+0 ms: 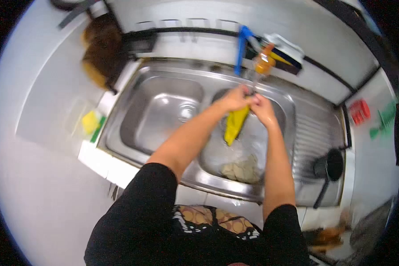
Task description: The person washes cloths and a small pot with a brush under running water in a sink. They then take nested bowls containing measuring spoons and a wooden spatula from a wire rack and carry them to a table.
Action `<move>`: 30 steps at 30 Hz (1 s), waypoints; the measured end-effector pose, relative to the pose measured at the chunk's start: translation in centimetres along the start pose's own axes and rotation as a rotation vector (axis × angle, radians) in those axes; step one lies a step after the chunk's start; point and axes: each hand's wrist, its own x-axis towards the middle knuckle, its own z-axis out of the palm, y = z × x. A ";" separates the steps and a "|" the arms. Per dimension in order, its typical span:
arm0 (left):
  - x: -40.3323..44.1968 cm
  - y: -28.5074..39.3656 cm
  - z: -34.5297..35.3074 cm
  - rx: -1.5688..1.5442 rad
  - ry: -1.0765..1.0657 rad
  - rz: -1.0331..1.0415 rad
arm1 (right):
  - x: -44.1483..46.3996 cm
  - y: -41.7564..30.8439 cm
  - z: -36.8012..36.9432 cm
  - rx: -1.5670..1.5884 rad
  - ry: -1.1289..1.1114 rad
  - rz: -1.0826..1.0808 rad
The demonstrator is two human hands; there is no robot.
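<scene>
Both hands are together over the right basin (277, 133) of a steel sink. My left hand (236, 99) is closed around the upper end of a wet-looking yellow cloth (237, 122), which hangs down in a narrow strip. Touching it from the other side, my right hand (263, 109) also grips the cloth's top, its fingers partly blurred. Just above the hands, water seems to run from the tap, near an orange-capped bottle (263, 63). A crumpled off-white cloth (241, 169) lies on the basin floor below.
To the left is a second basin (162, 116). A ribbed drainboard (317, 128) on the right carries a black long-handled pot (328, 166). A yellow sponge (90, 122) sits at the left edge. Behind the sink stands a blue tap-like fixture (241, 51).
</scene>
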 end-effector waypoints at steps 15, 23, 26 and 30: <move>-1.5 -0.4 -6.1 -0.197 -0.078 -0.209 | 1.6 -1.6 -2.9 0.861 0.530 0.068; 1.5 1.7 -1.4 0.087 -0.003 -0.010 | 2.2 -0.5 0.8 0.723 0.159 0.008; 2.4 3.0 -1.4 0.159 0.063 0.029 | -0.2 -0.7 1.5 0.797 0.084 -0.016; 1.6 5.7 -2.6 -0.332 0.050 -0.040 | -1.3 2.6 4.6 0.515 -0.031 0.156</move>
